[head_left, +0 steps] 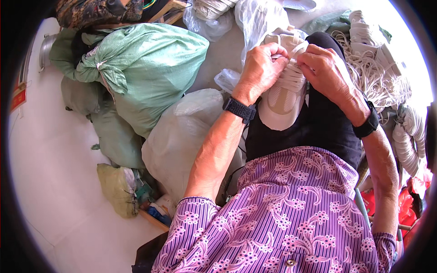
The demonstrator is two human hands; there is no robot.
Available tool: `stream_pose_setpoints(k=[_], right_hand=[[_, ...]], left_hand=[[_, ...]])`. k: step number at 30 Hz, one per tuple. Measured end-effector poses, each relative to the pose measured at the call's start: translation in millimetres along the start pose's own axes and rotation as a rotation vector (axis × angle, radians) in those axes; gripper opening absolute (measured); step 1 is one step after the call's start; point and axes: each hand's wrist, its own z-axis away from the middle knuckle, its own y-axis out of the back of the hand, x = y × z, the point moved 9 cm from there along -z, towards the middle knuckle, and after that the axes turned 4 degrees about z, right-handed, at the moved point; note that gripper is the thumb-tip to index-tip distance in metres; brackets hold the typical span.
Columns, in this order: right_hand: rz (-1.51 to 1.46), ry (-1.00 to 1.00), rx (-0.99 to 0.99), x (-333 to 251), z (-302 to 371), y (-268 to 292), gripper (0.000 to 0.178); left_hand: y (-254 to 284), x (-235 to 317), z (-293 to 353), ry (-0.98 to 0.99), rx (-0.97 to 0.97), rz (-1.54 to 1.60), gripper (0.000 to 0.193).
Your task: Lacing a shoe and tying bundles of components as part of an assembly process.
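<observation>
A pale beige and white sneaker [283, 93] rests on my lap, its toe pointing toward me. White laces [291, 81] cross its upper in several rows. At the upper left of the shoe, my left hand [265, 66] pinches a lace [276, 56] between thumb and fingers. My right hand [324, 70] is closed at the shoe's other side, thumb and fingers together on the lace near the top eyelets. The lace tips are too small or hidden to make out.
A large pile of loose white laces [375, 82] lies to my right, with more white shoes [364, 34] behind. Tied green sacks [154, 68] and a whitish plastic bag [182, 136] stand to my left. Red bags [405, 204] are at the lower right. Clear plastic bags [255, 20] lie ahead.
</observation>
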Motion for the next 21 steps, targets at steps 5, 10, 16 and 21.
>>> stream_pose_setpoints(k=[5,10,16,21], right_hand=[[0.113,-0.057,-0.066,5,-7,-12,0.009],[0.302,0.03,-0.067,3,-9,-22,0.006],[0.286,-0.172,-0.069,26,8,16,0.01],[-0.005,-0.065,-0.002,16,11,26,0.007]], left_hand=[[-3,-5,0,0.038,-0.007,0.079,0.012],[-3,-6,2,0.025,-0.003,0.116,0.014],[20,26,9,-0.203,0.159,-0.192,0.018],[13,37,2,-0.219,0.098,-0.331,0.017]])
